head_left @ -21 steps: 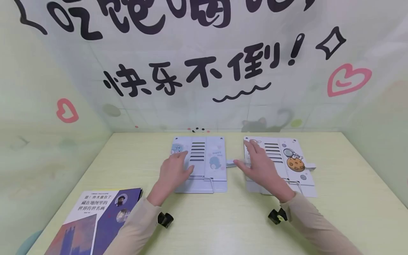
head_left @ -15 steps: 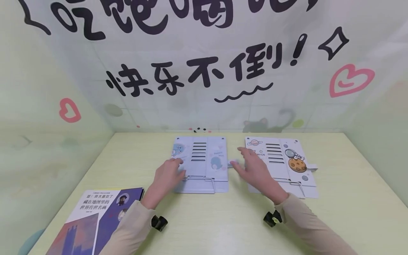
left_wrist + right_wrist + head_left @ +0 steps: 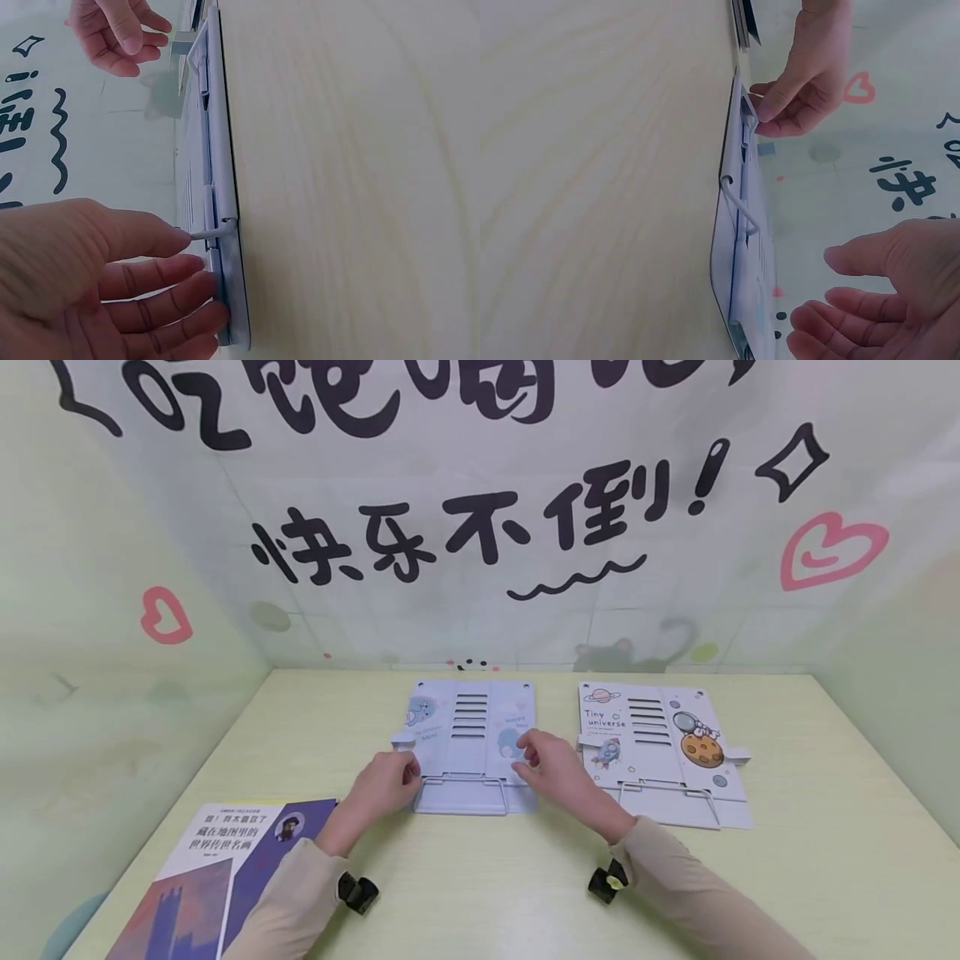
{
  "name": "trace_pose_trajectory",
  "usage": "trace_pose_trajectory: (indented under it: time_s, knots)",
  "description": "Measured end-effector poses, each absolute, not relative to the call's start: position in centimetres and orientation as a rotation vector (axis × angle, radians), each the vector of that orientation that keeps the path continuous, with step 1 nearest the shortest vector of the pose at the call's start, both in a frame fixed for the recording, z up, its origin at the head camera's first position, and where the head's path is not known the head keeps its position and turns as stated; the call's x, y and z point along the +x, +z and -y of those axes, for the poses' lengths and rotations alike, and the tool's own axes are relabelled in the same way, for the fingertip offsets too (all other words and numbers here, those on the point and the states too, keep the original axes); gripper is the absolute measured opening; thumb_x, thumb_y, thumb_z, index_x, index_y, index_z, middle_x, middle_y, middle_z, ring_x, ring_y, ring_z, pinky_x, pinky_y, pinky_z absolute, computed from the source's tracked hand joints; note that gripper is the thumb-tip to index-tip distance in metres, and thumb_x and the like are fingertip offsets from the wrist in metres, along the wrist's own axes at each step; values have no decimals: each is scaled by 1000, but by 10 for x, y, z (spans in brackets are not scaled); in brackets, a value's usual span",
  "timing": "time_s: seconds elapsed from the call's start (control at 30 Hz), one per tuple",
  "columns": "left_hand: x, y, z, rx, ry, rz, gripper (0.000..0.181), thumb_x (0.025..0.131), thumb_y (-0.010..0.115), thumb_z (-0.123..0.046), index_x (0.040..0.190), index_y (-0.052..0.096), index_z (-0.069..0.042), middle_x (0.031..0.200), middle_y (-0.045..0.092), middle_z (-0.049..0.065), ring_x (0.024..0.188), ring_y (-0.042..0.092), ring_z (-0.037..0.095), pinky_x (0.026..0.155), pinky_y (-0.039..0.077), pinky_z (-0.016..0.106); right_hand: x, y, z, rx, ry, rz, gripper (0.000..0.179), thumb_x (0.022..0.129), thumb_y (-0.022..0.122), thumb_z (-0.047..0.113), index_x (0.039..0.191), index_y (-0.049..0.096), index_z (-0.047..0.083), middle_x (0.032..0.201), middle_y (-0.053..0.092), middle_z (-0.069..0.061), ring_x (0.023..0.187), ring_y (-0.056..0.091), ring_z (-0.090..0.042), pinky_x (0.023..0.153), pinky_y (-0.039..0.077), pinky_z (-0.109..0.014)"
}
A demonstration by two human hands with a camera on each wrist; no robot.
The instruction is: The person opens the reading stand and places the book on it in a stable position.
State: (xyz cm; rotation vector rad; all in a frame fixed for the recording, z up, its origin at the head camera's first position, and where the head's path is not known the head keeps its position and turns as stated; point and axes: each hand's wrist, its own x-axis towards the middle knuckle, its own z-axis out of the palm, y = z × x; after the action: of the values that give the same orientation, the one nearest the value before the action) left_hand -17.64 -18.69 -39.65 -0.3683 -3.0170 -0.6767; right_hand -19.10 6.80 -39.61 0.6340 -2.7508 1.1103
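Note:
Flat on the table lies a pale blue bookstand (image 3: pixel 468 735) with slots and a penguin print; a wire rest (image 3: pixel 462 812) runs along its front. My left hand (image 3: pixel 386 785) is at its front left corner, fingers curled; in the left wrist view, my left hand (image 3: pixel 112 277) pinches the end of the wire rest (image 3: pixel 214 232) between thumb and forefinger. Over the bookstand's right side hovers my right hand (image 3: pixel 558 772), loosely curved. The right wrist view shows a gap between thumb and fingers of my right hand (image 3: pixel 892 300), holding nothing. A metal side tab (image 3: pixel 402 740) sticks out at left.
Right of it lies a white bookstand (image 3: pixel 652 735) with an astronaut print, both side tabs folded out. Books (image 3: pixel 217 868) are stacked at the front left of the table (image 3: pixel 495 885). A printed cloth (image 3: pixel 420 610) with large black characters hangs behind.
My left hand has come down and closed at the blue bookstand's front left corner. My right hand has swung left, off the white bookstand and over the blue one's right side.

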Motion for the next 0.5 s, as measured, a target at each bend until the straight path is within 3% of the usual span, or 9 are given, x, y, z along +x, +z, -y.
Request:
trace_pose_trajectory:
  time_s: [0.3,0.5]
  knots:
    - [-177,-397,189,-486,-796,3030,7,74,63,4,80,63,1,63,51,0,58,45,12,54,39,23,-191,-405,-53,735,1123,2879,14,76,74,3,82,61,0,67,55,0,60,49,-11,54,43,-21]
    - [-177,-398,188,-496,-816,3040,8,73,64,5,80,62,2,64,52,1,58,46,12,54,41,23,-191,-407,-46,754,1078,2961,14,76,74,5,79,61,1,68,58,-1,61,51,-11,56,45,-21]
